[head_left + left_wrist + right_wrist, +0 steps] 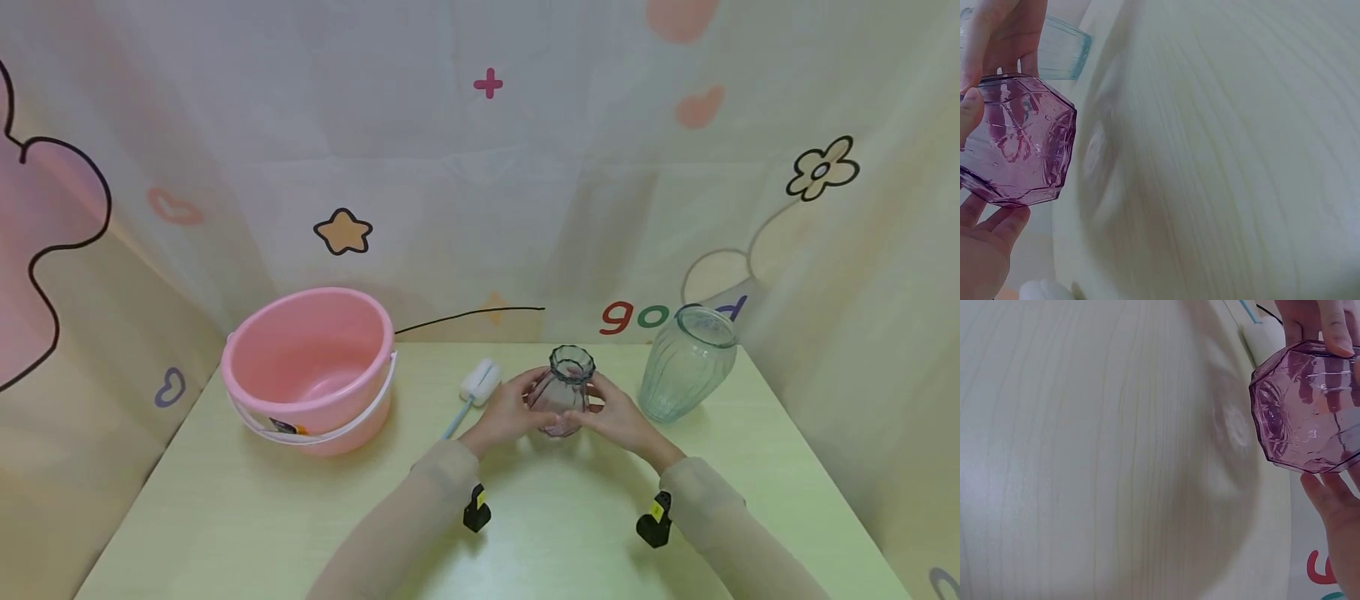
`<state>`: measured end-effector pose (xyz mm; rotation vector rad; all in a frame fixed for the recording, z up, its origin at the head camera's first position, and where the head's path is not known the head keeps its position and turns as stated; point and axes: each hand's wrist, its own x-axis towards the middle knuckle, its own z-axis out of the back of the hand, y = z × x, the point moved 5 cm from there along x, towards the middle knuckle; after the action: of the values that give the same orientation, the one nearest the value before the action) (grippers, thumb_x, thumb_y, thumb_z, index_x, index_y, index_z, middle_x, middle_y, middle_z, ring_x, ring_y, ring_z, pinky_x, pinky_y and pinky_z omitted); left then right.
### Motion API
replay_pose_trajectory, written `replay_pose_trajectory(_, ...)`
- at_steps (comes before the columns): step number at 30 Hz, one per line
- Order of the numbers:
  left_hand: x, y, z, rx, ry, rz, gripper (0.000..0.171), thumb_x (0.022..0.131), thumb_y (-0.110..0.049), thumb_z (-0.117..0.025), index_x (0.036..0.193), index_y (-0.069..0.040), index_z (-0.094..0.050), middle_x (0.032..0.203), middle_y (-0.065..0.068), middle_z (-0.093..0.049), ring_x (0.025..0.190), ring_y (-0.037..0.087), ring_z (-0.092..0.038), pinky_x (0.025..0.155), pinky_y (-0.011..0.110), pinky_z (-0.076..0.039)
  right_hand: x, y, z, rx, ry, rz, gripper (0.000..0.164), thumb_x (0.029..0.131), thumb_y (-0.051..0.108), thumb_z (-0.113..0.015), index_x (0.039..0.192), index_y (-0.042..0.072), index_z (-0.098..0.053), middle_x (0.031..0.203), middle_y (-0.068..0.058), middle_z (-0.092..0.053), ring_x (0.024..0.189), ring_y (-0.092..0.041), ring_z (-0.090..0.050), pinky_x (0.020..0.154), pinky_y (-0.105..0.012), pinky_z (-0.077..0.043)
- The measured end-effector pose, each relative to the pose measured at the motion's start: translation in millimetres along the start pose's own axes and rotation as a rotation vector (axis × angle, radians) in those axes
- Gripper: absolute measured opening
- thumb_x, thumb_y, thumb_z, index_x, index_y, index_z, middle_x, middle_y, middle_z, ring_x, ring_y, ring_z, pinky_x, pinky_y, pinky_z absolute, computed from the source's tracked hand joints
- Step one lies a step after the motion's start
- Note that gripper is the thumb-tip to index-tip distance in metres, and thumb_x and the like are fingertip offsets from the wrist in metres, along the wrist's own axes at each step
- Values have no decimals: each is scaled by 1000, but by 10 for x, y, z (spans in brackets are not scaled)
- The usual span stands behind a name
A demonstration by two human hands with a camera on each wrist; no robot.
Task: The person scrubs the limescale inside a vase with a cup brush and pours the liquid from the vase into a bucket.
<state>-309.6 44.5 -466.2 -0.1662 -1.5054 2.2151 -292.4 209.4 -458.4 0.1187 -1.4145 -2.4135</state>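
Note:
Both hands hold a small purple-tinted glass vase (558, 393) with a ruffled grey-green rim, one from each side. My left hand (512, 408) grips its left side, and my right hand (618, 418) grips the right, thumbs toward the front. In the left wrist view, the faceted purple body (1022, 140) shows wet-looking marks and its base stands off the tabletop, with a shadow beside it. From the right wrist, the vase (1307, 409) appears between the fingers of both hands. The vase is upright, its mouth facing up.
A pink bucket (307, 354) with a white handle stands on the left of the pale wooden table (555, 533). Beside the left hand lies a white sponge brush (480, 382) with a blue handle. A larger clear green glass vase (686, 367) stands right. A printed curtain (420, 167) hangs behind.

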Motion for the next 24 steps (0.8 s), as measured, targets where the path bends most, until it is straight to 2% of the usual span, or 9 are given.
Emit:
replay_pose_trajectory(4, 50, -1, -29, 11, -5, -18, 73, 69, -18, -78, 132, -22, -42, 123, 0, -53, 101, 13, -52, 77, 25, -47, -2, -3, 37, -23, -6, 3, 71, 78, 30, -70, 137, 17, -32, 132, -12, -41, 118, -32, -40, 91, -45, -41)
replay_pose_trajectory(11, 117, 39, -99, 34, -13, -24, 72, 70, -21, -77, 133, -21, -42, 120, -1, -54, 97, 10, -52, 78, 25, -46, 6, 57, 100, 17, 11, 2, 69, 78, 19, -70, 135, 10, -34, 129, -17, -43, 116, -36, -41, 89, -50, -41)
replay_pose_trajectory(14, 133, 58, -129, 43, -13, -15, 72, 70, -21, -77, 133, -22, -41, 119, -1, -55, 94, 9, -52, 75, 24, -46, 13, 20, 114, 1, 16, -7, 69, 78, 21, -70, 136, 10, -33, 130, -17, -42, 117, -35, -40, 90, -49, -41)
replay_pose_trajectory(20, 163, 92, -164, 68, -31, 9, 72, 71, -23, -77, 133, -24, -41, 118, -2, -55, 91, 9, -52, 72, 23, -46, 32, -125, 124, -46, 9, -54, 73, 78, 33, -69, 138, 18, -30, 134, -13, -40, 120, -33, -39, 91, -47, -41)
replay_pose_trajectory(24, 189, 111, -184, 76, -40, 12, 72, 71, -23, -77, 133, -24, -41, 119, -3, -54, 93, 9, -52, 75, 24, -46, 54, -162, 132, -53, 8, -60, 73, 78, 34, -69, 137, 19, -30, 134, -13, -40, 119, -33, -39, 90, -47, -41)
